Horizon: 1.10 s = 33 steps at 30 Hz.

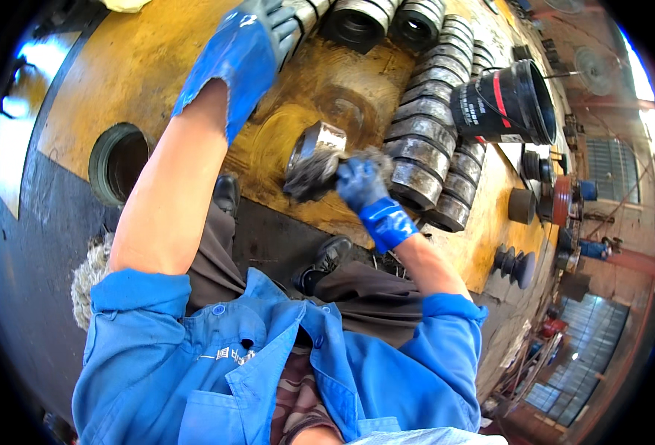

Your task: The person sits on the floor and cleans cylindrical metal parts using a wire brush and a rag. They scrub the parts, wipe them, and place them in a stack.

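Observation:
My right hand (pixel 361 184), in a blue glove, is closed on a shaggy dark grey rag (pixel 314 175). The rag lies against a shiny metal ring (pixel 324 136) standing on the yellow, oil-stained surface, and covers part of it. My left hand (pixel 262 31), also gloved in blue, stretches far forward to the top edge. Its fingers are extended and apart, beside the side of a metal cylinder (pixel 306 18); whether they touch it I cannot tell.
Rows of stacked metal rings (pixel 424 133) lie to the right, with two thick hollow cylinders (pixel 357 26) farther off. A black bucket (pixel 504 104) with a red stripe lies tipped beside them. A round hole (pixel 119 163) is left of my forearm. Ribbed dark parts (pixel 515 265) stand at right.

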Each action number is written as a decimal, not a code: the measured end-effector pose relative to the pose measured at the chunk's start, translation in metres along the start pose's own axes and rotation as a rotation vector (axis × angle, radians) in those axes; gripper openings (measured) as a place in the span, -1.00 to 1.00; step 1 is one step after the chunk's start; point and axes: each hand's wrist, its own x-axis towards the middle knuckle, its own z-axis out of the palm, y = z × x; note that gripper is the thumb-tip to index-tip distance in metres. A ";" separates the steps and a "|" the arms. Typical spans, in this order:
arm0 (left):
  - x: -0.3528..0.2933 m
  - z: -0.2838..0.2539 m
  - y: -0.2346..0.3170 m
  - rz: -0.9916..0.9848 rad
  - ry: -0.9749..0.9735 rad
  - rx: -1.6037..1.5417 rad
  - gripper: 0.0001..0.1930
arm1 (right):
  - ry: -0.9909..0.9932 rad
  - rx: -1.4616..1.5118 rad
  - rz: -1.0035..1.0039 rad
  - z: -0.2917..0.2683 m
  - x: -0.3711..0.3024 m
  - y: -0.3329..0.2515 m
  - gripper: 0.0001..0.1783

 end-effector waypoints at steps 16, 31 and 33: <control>-0.008 -0.005 -0.060 -0.042 -0.044 0.510 -0.32 | 0.696 1.137 1.165 0.064 0.006 0.006 -0.32; -0.023 -0.092 -0.228 -0.426 -0.204 0.934 -0.34 | 0.780 1.619 1.080 0.143 0.014 -0.131 -0.20; -0.021 -0.077 -0.242 -0.440 -0.100 1.067 -0.33 | 0.782 1.585 1.128 0.170 0.009 -0.137 -0.17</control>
